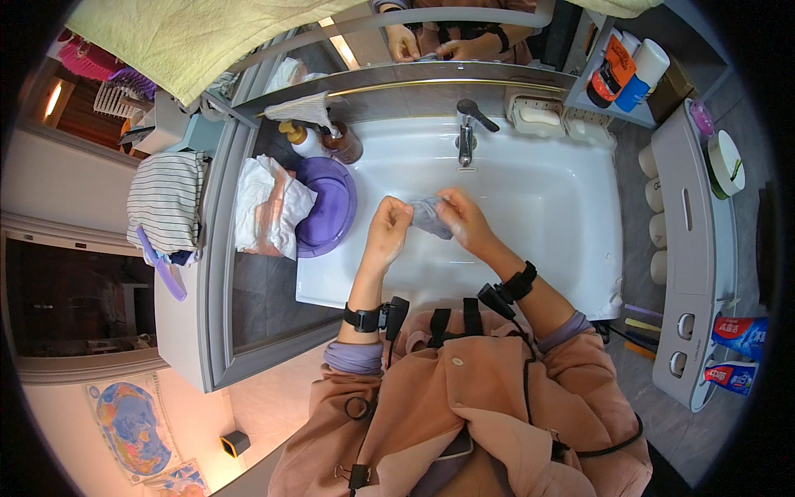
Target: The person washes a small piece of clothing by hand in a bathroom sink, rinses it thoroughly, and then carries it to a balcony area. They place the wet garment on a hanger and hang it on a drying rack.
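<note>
Above the white washbasin (534, 186) I hold a small grey piece of cloth (430, 216) stretched between both hands. My left hand (391, 223) pinches its left end between thumb and fingers. At the other end, my right hand (464, 217) grips the cloth, and whitish suds or wetness show on the skin. The cloth looks damp and bunched; its exact kind cannot be made out. Behind my hands stands the dark-handled faucet (467, 133), with no stream of water visible under its spout.
A purple plastic basin (326, 208) sits at the left, beside a white and peach cloth bundle (270, 208). Pump bottles (304, 141) stand behind it. Soap (539, 117) lies in a dish at the back right. A grey wall rack (689, 248) holds cups and toothpaste tubes.
</note>
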The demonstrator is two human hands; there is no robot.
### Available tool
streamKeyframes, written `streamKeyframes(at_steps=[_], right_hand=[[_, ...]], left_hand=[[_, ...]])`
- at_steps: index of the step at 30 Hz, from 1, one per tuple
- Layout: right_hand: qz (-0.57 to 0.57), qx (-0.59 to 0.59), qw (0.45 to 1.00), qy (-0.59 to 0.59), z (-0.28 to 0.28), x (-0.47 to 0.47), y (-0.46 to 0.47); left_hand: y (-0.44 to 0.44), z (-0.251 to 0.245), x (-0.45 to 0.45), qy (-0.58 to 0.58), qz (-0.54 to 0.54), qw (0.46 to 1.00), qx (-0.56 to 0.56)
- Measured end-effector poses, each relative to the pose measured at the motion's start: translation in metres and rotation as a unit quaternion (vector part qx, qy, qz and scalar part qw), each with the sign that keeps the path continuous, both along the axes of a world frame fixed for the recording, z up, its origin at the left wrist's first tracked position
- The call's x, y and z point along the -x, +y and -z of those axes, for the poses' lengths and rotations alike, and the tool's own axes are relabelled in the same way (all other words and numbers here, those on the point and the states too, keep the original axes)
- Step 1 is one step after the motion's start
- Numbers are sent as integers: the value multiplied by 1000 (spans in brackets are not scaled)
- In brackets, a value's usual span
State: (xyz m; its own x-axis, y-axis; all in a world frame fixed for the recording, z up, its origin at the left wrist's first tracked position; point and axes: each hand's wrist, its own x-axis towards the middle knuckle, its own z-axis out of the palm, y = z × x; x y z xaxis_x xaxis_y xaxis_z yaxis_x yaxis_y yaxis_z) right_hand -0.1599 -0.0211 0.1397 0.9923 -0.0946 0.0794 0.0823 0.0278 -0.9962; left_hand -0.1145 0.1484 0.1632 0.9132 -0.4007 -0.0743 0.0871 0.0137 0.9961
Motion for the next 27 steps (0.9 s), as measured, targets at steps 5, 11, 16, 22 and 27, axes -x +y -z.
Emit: streamKeyframes(at_steps=[5,11,16,22,27], right_hand=[[48,132,988,-69,7,-2,13],[-59,-17,997,36,17,-9,-5],[88,21,993,-70,8,-9,21],[39,246,958,-142,-9,-15,28],[81,408,905,-88,-13,-23,29]], left_hand=[[-1,-8,2,-17,-29,999,-18],[2,-4,0,1,-89,996,17],[-21,24,-2,35,-159,985,-50],[-40,28,-4,222,-133,954,151],[-51,39,-2,279,-210,927,136]])
